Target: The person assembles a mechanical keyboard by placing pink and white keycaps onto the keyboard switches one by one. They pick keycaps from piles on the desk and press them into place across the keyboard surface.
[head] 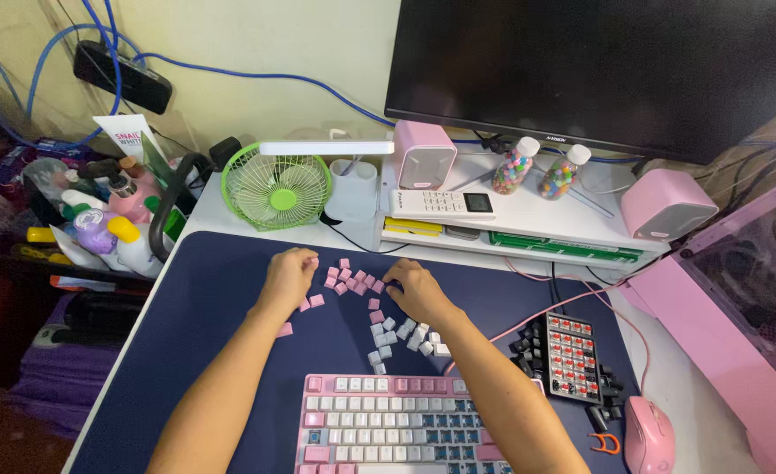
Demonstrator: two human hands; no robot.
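On monitor stand point(581, 235), two bead-filled bottles point(515, 166)

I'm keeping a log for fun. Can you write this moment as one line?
left hand: on pink keycaps | right hand: on pink keycaps | grey keycaps: loose on mat | keyboard: partly bare

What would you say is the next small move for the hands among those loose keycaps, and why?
Probably the right hand should close its fingertips on one pink keycap. Its fingers already rest at the edge of that pile on the blue mat, and the keyboard below shows bare switches in its lower rows.
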